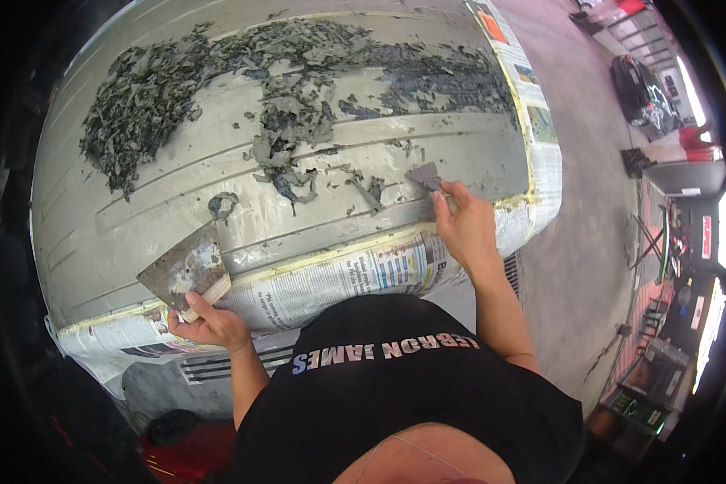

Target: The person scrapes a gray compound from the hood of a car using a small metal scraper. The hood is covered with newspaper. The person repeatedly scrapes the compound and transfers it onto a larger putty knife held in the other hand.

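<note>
A wide, stained metal scraper (187,264) is gripped by its pale handle in my left hand (211,324), at the near left edge of a ribbed grey vehicle panel (165,189). My right hand (469,230) pinches a smaller, dull purplish scraper (424,174) above the panel's near right part; whether its edge touches the surface I cannot tell. Loose peeled paint flakes (290,121) lie in a thick heap across the panel's far and middle parts. A curled strip of paint (371,192) lies just left of the small scraper.
Newspaper (343,274) held with yellow tape (532,161) covers the panel's near and right edges. Concrete floor (577,234) runs along the right, with a dark car (644,93) farther off and shelving and equipment (649,375) beyond. Something red (187,453) sits at lower left.
</note>
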### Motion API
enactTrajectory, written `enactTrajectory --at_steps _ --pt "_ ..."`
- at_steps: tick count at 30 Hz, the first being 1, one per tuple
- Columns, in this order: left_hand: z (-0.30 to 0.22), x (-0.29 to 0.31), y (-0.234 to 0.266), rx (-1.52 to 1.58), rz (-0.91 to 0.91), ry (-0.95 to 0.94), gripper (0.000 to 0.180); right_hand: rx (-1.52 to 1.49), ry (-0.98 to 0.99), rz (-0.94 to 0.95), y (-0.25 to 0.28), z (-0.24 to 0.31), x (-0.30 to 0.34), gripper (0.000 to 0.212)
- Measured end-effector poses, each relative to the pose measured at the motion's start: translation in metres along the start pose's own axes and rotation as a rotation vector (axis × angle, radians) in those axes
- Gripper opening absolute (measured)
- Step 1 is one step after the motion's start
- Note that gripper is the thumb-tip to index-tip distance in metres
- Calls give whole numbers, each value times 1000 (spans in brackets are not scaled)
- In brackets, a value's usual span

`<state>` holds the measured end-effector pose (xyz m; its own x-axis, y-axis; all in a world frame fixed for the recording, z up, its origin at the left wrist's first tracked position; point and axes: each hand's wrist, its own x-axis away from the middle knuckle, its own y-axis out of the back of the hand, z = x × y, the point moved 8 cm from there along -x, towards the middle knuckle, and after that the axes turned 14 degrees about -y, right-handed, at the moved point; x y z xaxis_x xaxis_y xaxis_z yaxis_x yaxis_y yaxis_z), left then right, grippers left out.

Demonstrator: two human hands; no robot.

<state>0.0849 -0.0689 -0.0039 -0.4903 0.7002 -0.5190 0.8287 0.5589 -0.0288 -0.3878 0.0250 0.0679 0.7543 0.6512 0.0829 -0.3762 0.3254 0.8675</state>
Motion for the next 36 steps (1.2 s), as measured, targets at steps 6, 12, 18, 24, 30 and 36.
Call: enactTrajectory --at_steps 6,12,18,24,30,36 --pt "13 -1 4 -27 83 33 40 -26 24 -59 -12 -1 -5 25" --pt "0 0 -8 52 15 -20 40 46 48 -62 3 -1 -3 26" --pt "5 0 5 -3 31 -22 41 56 -13 -56 -4 2 -5 27" --pt "3 -2 3 20 52 9 42 53 -19 -66 -6 7 -9 27" --pt "6 -4 10 -28 35 -57 43 39 -71 -36 -1 3 3 26" --pt "2 -2 6 -27 35 6 42 4 -53 -52 -14 8 -11 28"
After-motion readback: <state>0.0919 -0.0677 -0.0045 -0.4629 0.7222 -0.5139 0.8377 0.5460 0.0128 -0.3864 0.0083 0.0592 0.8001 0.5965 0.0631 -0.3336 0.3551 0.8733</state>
